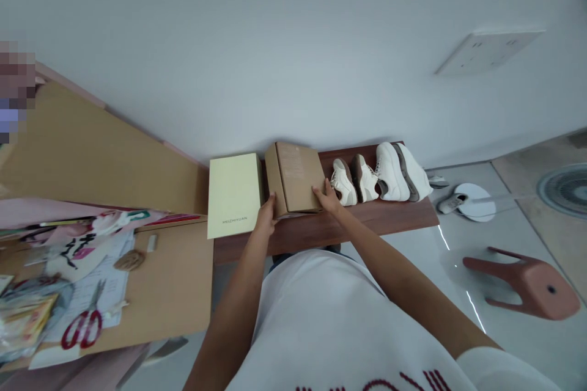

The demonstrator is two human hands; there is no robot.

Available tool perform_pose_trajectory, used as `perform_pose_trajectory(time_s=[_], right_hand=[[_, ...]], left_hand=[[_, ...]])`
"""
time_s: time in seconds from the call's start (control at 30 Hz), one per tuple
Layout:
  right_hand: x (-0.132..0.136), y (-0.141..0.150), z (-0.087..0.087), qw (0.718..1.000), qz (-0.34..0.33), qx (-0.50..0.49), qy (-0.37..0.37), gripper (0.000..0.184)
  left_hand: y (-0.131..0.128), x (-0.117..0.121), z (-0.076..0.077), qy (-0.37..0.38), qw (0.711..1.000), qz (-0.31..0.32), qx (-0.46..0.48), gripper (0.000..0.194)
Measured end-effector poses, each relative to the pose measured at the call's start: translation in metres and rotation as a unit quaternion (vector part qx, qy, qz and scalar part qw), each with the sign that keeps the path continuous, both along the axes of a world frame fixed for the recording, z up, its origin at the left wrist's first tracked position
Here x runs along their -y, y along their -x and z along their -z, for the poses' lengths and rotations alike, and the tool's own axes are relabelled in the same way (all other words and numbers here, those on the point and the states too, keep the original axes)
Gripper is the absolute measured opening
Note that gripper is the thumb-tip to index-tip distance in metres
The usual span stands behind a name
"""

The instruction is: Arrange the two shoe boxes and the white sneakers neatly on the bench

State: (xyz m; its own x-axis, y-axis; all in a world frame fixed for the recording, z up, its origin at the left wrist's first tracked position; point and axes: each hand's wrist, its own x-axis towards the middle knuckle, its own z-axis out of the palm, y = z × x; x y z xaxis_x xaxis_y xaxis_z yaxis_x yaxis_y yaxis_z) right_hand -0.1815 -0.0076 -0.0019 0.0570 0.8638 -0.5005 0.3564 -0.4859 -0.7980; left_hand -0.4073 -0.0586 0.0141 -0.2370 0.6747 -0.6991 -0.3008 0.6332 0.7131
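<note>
A brown cardboard box (300, 174) sits on a dark wooden bench (385, 215) against the wall, its lid closed. My left hand (266, 215) grips the near left corner of this box, and my right hand (327, 197) holds its right side, fingers on the top. Just left of it lies a pale yellow box (233, 192) with printed lettering. A pair of white shoes with brown soles (343, 182) stands close to the right of my right hand. Farther right is a pair of larger white sneakers (393, 172).
At left, a cardboard-covered table (169, 281) carries red-handled scissors (85, 324), papers and plastic bags. A pink stool (541, 287) lies or stands on the floor at right. Beyond the bench are a white round fan base (477, 201) and a fan grille (566, 191). A socket plate (490, 52) is on the wall.
</note>
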Motion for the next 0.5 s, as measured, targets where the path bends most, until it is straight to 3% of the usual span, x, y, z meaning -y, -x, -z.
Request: perform_pose_trajectory(time_s=[0.13,0.2,0.33,0.5], right_hand=[[0.007,0.015,-0.002,1.0,-0.023,-0.001,0.018,0.099],[0.011,0.023,-0.005,0.999,-0.033,-0.011,0.019,0.097],[0.02,0.038,-0.017,0.996,-0.046,-0.078,0.0,0.09],[0.03,0.046,-0.038,0.986,-0.045,-0.16,-0.018,0.083]], left_hand=[[-0.005,0.007,-0.026,0.008,0.988,0.018,0.154,0.075],[-0.01,0.01,-0.034,-0.007,0.983,0.019,0.183,0.073],[-0.016,0.012,-0.043,-0.051,0.99,0.018,0.131,0.064],[-0.018,0.014,-0.048,-0.051,0.997,0.027,0.046,0.066]])
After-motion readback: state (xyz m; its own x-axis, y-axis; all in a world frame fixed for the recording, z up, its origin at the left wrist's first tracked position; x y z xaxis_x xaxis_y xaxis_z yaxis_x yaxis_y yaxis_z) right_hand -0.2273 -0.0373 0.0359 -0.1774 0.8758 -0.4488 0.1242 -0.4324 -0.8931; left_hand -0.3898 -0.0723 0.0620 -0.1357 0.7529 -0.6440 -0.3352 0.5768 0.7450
